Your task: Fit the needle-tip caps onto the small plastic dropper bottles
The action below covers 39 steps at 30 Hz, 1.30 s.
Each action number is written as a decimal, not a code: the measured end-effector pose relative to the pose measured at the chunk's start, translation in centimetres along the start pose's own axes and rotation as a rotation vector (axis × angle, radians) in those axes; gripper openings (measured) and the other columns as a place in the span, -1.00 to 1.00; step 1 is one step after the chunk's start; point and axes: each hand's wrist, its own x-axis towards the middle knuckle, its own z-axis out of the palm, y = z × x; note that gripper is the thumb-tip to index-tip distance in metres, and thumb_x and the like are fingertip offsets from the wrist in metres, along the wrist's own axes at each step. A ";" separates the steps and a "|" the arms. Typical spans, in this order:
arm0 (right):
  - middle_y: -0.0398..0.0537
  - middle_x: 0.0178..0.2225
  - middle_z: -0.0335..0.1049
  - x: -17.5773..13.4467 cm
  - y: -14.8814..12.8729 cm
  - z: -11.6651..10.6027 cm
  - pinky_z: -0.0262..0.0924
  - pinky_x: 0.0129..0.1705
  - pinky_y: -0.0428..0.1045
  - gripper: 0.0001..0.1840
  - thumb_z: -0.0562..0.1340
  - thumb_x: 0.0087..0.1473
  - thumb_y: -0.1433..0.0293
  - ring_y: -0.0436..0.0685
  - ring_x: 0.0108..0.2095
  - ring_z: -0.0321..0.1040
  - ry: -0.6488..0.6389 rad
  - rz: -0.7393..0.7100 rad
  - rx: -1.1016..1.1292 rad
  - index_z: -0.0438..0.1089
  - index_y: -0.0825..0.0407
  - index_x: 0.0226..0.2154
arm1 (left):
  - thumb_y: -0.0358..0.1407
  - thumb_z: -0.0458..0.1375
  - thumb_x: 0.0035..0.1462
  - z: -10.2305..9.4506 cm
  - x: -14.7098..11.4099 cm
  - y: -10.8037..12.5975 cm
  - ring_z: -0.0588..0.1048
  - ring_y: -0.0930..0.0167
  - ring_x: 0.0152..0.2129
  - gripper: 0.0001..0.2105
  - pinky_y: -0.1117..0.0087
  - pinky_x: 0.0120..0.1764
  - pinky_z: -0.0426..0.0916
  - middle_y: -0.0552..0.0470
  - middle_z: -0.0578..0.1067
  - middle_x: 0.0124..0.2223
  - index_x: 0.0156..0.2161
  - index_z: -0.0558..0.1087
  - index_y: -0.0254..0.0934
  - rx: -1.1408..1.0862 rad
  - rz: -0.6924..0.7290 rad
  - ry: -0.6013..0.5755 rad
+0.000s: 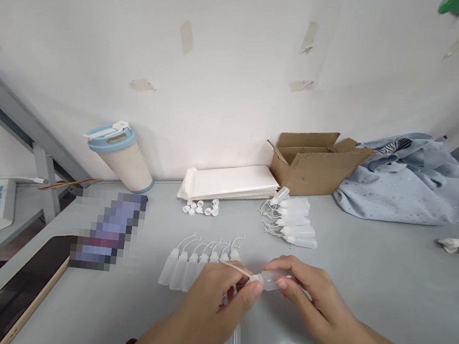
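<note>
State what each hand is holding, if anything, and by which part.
Both hold one translucent squeeze bottle: the left hand at its thin-spouted end, the right hand by its body.

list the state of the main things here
held bottle, turned sideways
left grip, closed at the held bottle's neck end
right grip, closed on the same bottle's body
row of bottles, side by side, partly hidden
bottle pile, loosely heaped
small white caps, loose, scattered
cardboard box, open at the top
white packets, stacked flat
cream tumbler, standing, lidded
dark-screened device, lying flat
blue bag, slumped
</note>
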 end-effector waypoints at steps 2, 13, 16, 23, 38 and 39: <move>-0.07 -0.39 0.42 -0.1 0.0 0.0 0.19 -0.41 -0.06 -0.74 -0.01 0.28 0.28 0.07 -0.43 0.34 -0.012 -0.019 -0.033 0.34 0.01 -0.19 | -0.15 -0.06 0.26 -0.1 0.0 0.1 0.35 0.45 -0.50 -0.61 0.48 -0.43 0.18 0.06 0.38 -0.49 -0.54 0.32 -0.29 -0.032 -0.053 -0.008; -0.01 -0.43 0.38 -0.1 0.7 0.2 0.19 -0.49 -0.07 -0.74 -0.08 0.32 0.34 0.06 -0.49 0.30 0.059 -0.443 -0.312 0.24 0.10 -0.15 | -0.24 -0.03 0.25 -0.2 -0.1 0.2 0.31 0.48 -0.54 -0.64 0.50 -0.49 0.13 0.13 0.28 -0.57 -0.58 0.25 -0.28 -0.025 0.014 -0.029; -0.05 -0.49 0.33 0.0 0.3 0.0 0.17 -0.51 -0.10 -0.70 -0.09 0.32 0.33 0.03 -0.53 0.26 0.033 -0.396 -0.270 0.27 0.11 -0.20 | -0.33 0.02 0.22 -0.2 0.0 0.2 0.24 0.51 -0.59 -0.61 0.50 -0.48 0.12 0.17 0.13 -0.62 -0.63 0.09 -0.28 0.047 0.095 -0.023; -0.13 -0.53 0.29 0.1 0.2 0.2 0.15 -0.49 -0.13 -0.68 -0.07 0.29 0.39 -0.02 -0.57 0.22 -0.018 -0.221 -0.184 0.33 0.10 -0.35 | -0.47 -0.01 0.23 0.7 -0.1 -1.5 0.34 0.44 -0.52 -0.81 0.44 -0.42 0.24 0.06 0.41 -0.48 -0.42 0.31 -0.31 0.329 0.531 0.137; -0.14 -0.49 0.27 -0.2 0.3 0.4 0.12 -0.46 -0.11 -0.80 -0.02 0.26 0.43 0.00 -0.51 0.21 0.026 -0.284 -0.117 0.30 0.06 -0.22 | -0.35 -0.14 0.30 0.2 -0.2 -0.2 0.26 0.50 -0.62 -0.63 0.46 -0.48 0.15 0.15 0.24 -0.60 -0.58 0.16 -0.27 0.177 0.225 -0.008; -0.14 -0.49 0.27 -0.3 0.2 0.4 0.12 -0.46 -0.11 -0.79 -0.02 0.26 0.43 0.00 -0.51 0.21 0.022 -0.248 -0.103 0.31 0.06 -0.24 | -0.35 -0.12 0.30 0.3 -0.2 -0.3 0.26 0.50 -0.62 -0.63 0.46 -0.49 0.15 0.15 0.24 -0.61 -0.58 0.16 -0.26 0.181 0.223 0.003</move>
